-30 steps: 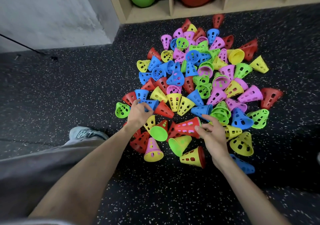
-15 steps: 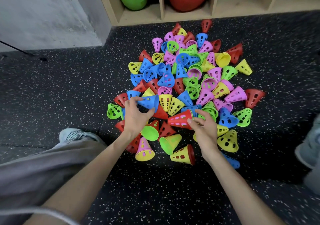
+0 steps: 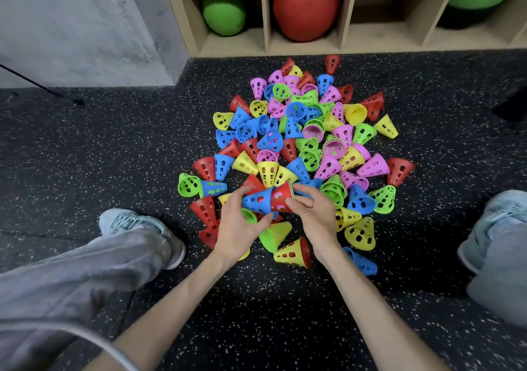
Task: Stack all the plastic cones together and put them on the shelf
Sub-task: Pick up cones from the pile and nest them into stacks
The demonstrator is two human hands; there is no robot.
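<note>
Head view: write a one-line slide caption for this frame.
Left hand holds a blue cone and right hand a red cone, joined above the scattered cones before the shelf.

Floor (image 3: 85, 171) is that black rubber gym matting with white and tan speckles, seams running across it. Grey concrete wall (image 3: 71, 22) on the left, with a thin black cable (image 3: 28, 81) running down it. Along the back is a pale wooden cubby shelf (image 3: 266, 14) sitting on the floor.
</note>
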